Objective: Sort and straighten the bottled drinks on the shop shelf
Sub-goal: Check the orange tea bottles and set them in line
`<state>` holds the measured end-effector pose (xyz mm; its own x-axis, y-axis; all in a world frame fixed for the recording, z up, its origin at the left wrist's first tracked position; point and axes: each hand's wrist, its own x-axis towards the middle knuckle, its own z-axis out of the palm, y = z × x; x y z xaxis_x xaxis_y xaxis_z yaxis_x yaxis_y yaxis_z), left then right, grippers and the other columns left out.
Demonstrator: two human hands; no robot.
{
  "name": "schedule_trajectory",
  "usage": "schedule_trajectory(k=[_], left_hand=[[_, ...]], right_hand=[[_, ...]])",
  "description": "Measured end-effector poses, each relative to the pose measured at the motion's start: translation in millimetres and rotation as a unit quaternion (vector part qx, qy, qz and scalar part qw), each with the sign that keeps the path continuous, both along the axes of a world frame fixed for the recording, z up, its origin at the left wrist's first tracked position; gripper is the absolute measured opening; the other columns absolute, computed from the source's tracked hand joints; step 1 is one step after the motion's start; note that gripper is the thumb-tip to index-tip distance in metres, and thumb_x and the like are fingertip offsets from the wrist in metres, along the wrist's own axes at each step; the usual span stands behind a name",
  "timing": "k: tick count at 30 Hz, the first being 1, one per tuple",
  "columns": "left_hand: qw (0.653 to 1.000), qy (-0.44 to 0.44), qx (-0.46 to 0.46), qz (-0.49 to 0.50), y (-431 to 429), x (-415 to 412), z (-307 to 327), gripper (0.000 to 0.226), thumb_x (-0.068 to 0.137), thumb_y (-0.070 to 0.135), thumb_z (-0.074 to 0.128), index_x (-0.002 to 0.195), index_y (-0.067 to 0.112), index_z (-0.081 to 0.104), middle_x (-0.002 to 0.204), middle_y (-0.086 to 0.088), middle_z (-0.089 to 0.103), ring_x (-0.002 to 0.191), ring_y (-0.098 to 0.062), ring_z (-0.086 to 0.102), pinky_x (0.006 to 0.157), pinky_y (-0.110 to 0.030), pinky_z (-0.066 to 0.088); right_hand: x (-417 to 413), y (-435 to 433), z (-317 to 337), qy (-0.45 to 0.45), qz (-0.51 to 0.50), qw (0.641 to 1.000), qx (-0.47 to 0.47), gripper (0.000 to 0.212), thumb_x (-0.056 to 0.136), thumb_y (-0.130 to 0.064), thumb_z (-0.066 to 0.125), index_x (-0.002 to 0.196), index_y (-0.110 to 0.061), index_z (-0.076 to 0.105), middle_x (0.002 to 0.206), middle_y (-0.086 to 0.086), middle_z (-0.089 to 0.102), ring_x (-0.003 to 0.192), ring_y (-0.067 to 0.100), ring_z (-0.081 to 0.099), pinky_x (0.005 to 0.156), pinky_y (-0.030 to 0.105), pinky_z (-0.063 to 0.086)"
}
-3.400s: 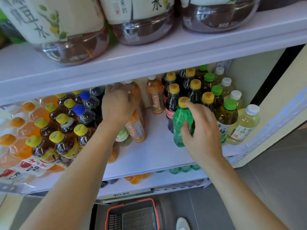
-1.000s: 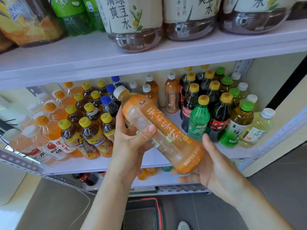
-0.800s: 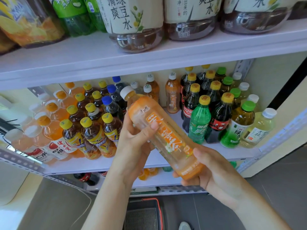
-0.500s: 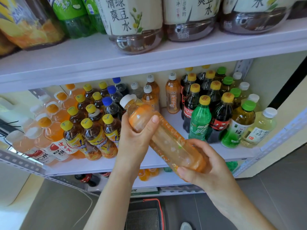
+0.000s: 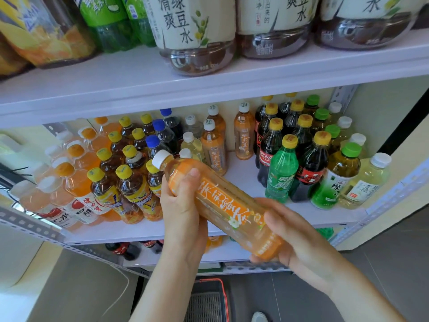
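I hold an orange-labelled tea bottle [image 5: 222, 205] with a white cap tilted in front of the middle shelf [image 5: 243, 173]. My left hand [image 5: 183, 212] grips its upper part near the neck, thumb on the label. My right hand [image 5: 294, 238] curls round its base. Behind it, two matching orange tea bottles [image 5: 214, 149] stand upright on the shelf. Yellow-capped brown tea bottles [image 5: 132, 182] crowd the left. On the right stand dark cola bottles [image 5: 269, 145], a green soda bottle [image 5: 282, 170] and green-capped tea bottles [image 5: 336, 175].
Large jugs [image 5: 197, 31] sit on the upper shelf. Orange juice bottles [image 5: 74, 182] fill the far left of the middle shelf. Bare shelf surface shows between the orange tea and the colas. A red-rimmed basket [image 5: 206, 300] stands on the floor below; a lower shelf holds more bottles.
My left hand lifted the orange tea bottle off the shelf and my right hand left the green soda bottle. Over the last second both hands turned the bottle, bringing its label round.
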<state>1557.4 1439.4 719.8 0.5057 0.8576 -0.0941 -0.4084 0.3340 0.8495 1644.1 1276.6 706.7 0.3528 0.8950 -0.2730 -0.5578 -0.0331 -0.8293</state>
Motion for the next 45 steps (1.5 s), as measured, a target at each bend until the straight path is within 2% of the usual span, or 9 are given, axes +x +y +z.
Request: schedule_trajectory(k=[5, 12, 18, 21, 25, 29, 31, 36, 45], left_hand=[[0.995, -0.011, -0.012, -0.101, 2, 0, 1, 0.073, 0.057, 0.043, 0.081, 0.121, 0.013, 0.062, 0.103, -0.016, 0.070, 0.092, -0.032, 0.071, 0.071, -0.042, 0.058], [0.975, 0.149, 0.140, -0.084, 30, -7, 13, 0.041, 0.084, 0.050, 0.067, 0.108, 0.017, 0.070, 0.095, -0.004, 0.075, 0.088, -0.017, 0.070, 0.075, -0.029, 0.057], [0.966, 0.199, 0.082, -0.147, 32, -11, 15, 0.060, 0.067, 0.054, 0.073, 0.110, 0.013, 0.063, 0.089, -0.003, 0.076, 0.081, -0.017, 0.074, 0.061, -0.029, 0.058], [0.975, 0.169, 0.072, -0.125, 29, -10, 13, 0.053, 0.069, 0.043, 0.078, 0.108, 0.010, 0.064, 0.082, -0.003, 0.075, 0.071, -0.015, 0.073, 0.052, -0.027, 0.054], [0.982, 0.128, 0.098, -0.097, 28, -10, 13, 0.045, 0.067, 0.025, 0.081, 0.103, 0.005, 0.063, 0.081, -0.006, 0.073, 0.072, -0.020, 0.072, 0.052, -0.028, 0.054], [0.984, 0.068, 0.118, -0.116, 27, -12, 17, 0.057, 0.053, 0.023, 0.076, 0.106, 0.008, 0.060, 0.090, -0.011, 0.067, 0.083, -0.027, 0.068, 0.067, -0.041, 0.059], [0.981, 0.038, 0.104, -0.157, 26, -13, 19, 0.056, 0.052, 0.017, 0.071, 0.106, 0.012, 0.063, 0.099, -0.013, 0.068, 0.094, -0.034, 0.065, 0.079, -0.049, 0.054], [0.969, -0.038, 0.079, -0.232, 24, -8, 20, 0.043, 0.061, 0.013, 0.065, 0.103, 0.016, 0.069, 0.114, -0.016, 0.068, 0.112, -0.034, 0.063, 0.095, -0.053, 0.050], [0.942, 0.194, 0.245, -0.126, 35, -6, 24, 0.028, 0.090, 0.051, 0.057, 0.099, 0.026, 0.068, 0.080, 0.009, 0.070, 0.077, -0.005, 0.065, 0.068, -0.018, 0.051]], right_hand=[[-6, 4, -1, 0.096, 0.097, 0.991, 0.003, 0.072, 0.063, -0.058, 0.082, 0.114, -0.009, 0.068, 0.102, 0.027, 0.067, 0.075, 0.038, 0.069, 0.057, 0.038, 0.059], [-21, 8, -1, -0.197, -0.100, 0.975, -0.013, 0.043, 0.065, -0.036, 0.081, 0.106, -0.040, 0.067, 0.092, -0.002, 0.071, 0.078, 0.011, 0.069, 0.064, 0.024, 0.055], [-16, 8, -10, -0.565, -0.208, 0.795, -0.080, 0.067, 0.065, -0.024, 0.089, 0.122, -0.040, 0.060, 0.109, -0.020, 0.054, 0.105, -0.003, 0.053, 0.084, 0.007, 0.040], [-15, 8, -17, -0.599, -0.203, 0.772, -0.061, 0.072, 0.065, -0.023, 0.090, 0.127, -0.036, 0.057, 0.112, -0.017, 0.048, 0.107, -0.003, 0.050, 0.087, 0.004, 0.036], [-6, 6, -18, -0.548, -0.156, 0.818, -0.077, 0.071, 0.065, -0.049, 0.079, 0.128, -0.049, 0.048, 0.118, -0.022, 0.044, 0.114, -0.001, 0.050, 0.091, 0.008, 0.039], [13, 0, -9, -0.215, 0.005, 0.975, -0.060, 0.065, 0.067, -0.068, 0.074, 0.123, -0.038, 0.060, 0.118, -0.004, 0.068, 0.103, 0.012, 0.068, 0.078, 0.022, 0.056], [20, -3, -11, -0.096, 0.054, 0.993, -0.034, 0.044, 0.083, -0.052, 0.066, 0.119, -0.026, 0.067, 0.117, 0.014, 0.069, 0.101, 0.025, 0.068, 0.074, 0.034, 0.059], [22, 0, -20, -0.147, 0.074, 0.986, -0.028, 0.042, 0.079, -0.031, 0.076, 0.118, -0.016, 0.069, 0.117, 0.016, 0.069, 0.105, 0.028, 0.067, 0.086, 0.036, 0.055], [16, 9, -24, -0.321, -0.060, 0.943, -0.065, 0.043, 0.065, -0.049, 0.085, 0.105, -0.048, 0.069, 0.104, -0.011, 0.067, 0.100, 0.005, 0.064, 0.083, 0.014, 0.047]])
